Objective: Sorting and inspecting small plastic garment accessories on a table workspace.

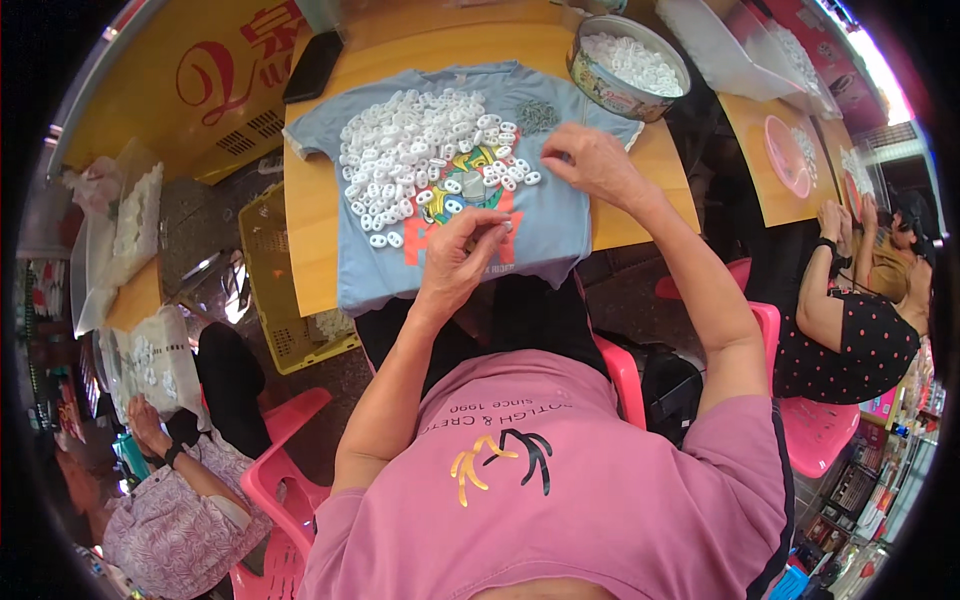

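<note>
A light blue T-shirt (375, 275) lies spread over the yellow table in front of me. On it is a heap of small white oval plastic pieces with two holes (410, 135), some scattered singly toward the shirt's print. My left hand (460, 262) is at the near side of the heap, thumb and fingertips pinched on one small white piece (507, 226). To the right, my right hand (598, 165) hovers with its fingers drawn together; anything between the fingertips is too small to make out. Just beyond it sits a little pile of thin grey metal-looking bits (537, 117).
A round tin (635, 103) of white pieces stands at the far right, a black phone (313, 67) at the far left. A yellow crate (262, 290) is left of the table (310, 240). Co-workers sit on both sides; a pink bowl (787, 158) is on the right-hand table.
</note>
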Demonstrator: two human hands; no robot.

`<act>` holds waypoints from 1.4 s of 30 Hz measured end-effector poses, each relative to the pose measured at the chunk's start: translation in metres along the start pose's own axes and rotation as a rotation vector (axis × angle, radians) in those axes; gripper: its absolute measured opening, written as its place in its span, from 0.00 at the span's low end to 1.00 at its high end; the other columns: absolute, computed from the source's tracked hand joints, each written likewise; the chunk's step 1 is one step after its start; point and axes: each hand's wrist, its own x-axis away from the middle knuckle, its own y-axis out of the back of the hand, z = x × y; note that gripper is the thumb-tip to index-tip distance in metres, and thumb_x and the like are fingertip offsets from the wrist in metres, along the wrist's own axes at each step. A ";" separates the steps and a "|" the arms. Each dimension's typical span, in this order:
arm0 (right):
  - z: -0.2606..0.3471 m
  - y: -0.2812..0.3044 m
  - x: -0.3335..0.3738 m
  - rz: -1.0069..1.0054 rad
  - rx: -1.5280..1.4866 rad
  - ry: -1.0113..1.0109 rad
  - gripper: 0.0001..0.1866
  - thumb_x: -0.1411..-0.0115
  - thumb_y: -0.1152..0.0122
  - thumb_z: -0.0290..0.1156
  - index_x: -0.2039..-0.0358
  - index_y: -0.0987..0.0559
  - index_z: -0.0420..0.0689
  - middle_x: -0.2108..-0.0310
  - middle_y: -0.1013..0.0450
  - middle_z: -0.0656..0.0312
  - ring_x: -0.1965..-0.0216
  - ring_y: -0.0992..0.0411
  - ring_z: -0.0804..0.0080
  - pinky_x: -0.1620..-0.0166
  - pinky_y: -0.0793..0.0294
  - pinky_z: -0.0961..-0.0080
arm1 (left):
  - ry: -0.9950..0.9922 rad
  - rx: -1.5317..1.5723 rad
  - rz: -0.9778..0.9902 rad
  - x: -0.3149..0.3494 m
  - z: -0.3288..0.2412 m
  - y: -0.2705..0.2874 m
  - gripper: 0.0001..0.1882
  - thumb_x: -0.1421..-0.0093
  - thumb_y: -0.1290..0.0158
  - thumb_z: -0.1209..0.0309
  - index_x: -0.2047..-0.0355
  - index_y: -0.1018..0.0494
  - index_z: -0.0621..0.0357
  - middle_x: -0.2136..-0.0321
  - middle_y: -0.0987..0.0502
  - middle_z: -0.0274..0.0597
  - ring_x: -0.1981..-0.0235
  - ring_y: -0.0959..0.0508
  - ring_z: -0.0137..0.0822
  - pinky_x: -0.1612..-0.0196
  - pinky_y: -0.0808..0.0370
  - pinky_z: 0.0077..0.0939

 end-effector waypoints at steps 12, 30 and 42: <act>0.003 -0.008 -0.010 0.023 0.028 -0.131 0.08 0.44 0.43 0.30 0.66 0.21 0.41 0.66 0.24 0.52 0.62 0.26 0.51 0.58 0.27 0.60 | -0.046 -0.025 -0.070 0.000 0.005 -0.002 0.05 0.40 0.46 0.80 0.63 0.25 0.66 0.72 0.21 0.36 0.70 0.22 0.23 0.66 0.26 0.17; -0.017 -0.011 -0.020 -0.055 -0.063 -0.126 0.11 0.43 0.41 0.33 0.65 0.22 0.38 0.70 0.24 0.51 0.67 0.25 0.57 0.62 0.27 0.66 | -0.020 -0.012 -0.039 0.002 -0.002 0.000 0.06 0.39 0.46 0.80 0.61 0.26 0.65 0.71 0.22 0.36 0.69 0.23 0.23 0.66 0.27 0.17; -0.029 -0.001 -0.023 -0.013 -0.040 0.039 0.09 0.43 0.42 0.32 0.66 0.21 0.40 0.68 0.25 0.55 0.64 0.26 0.56 0.59 0.28 0.66 | -0.055 -0.049 -0.042 0.000 -0.001 0.000 0.06 0.39 0.46 0.80 0.62 0.25 0.65 0.71 0.23 0.37 0.69 0.23 0.24 0.66 0.27 0.17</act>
